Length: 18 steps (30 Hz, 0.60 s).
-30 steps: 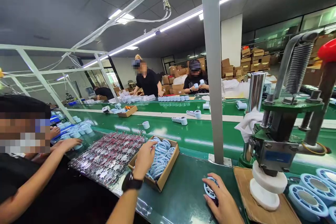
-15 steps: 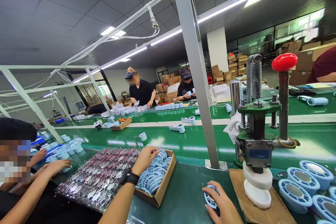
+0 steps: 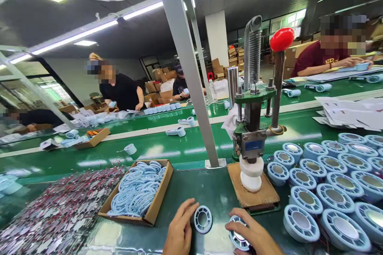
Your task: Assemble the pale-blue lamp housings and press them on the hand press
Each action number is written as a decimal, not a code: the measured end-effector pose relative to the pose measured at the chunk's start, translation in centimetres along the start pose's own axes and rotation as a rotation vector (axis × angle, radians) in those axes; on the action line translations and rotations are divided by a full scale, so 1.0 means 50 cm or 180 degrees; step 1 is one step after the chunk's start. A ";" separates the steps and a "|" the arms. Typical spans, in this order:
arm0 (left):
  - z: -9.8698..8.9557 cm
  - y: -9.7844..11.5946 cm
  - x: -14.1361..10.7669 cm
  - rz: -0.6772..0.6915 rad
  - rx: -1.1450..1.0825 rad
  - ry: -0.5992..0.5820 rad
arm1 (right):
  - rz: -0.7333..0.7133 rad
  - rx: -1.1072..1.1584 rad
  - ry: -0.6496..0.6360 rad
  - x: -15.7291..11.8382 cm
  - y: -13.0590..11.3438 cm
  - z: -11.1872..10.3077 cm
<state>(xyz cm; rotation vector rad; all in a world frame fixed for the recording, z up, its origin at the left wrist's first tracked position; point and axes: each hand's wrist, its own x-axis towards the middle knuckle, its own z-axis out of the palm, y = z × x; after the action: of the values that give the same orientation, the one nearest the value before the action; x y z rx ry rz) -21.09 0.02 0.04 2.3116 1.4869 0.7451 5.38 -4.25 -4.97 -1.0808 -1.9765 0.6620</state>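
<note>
Ring (image 3: 210,219) (newly) at left hand (image 3: 179,230)

Green-topped bench (image 3: 191,181): metal parts with red wires (image 3: 60,207) spread at left; open carton of blue rings (image 3: 162,193) beside them; lever press (image 3: 253,143); round blue housings (image 3: 332,162) grouped at right.

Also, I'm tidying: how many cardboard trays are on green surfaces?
2: the near tray of blue rings, left of the left hand; the far tray with orange items, farther left. More may be hidden.
</note>
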 end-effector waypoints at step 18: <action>0.077 0.089 -0.009 -0.0543 -0.0268 0.0350 | 0.0627 -0.0203 0.0986 -0.036 -0.003 0.048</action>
<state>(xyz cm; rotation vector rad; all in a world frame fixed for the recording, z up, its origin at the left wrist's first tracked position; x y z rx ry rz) -15.71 -2.16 -1.03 2.0819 1.6420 0.8809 3.94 -6.05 -6.89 -1.3426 -1.6491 0.5006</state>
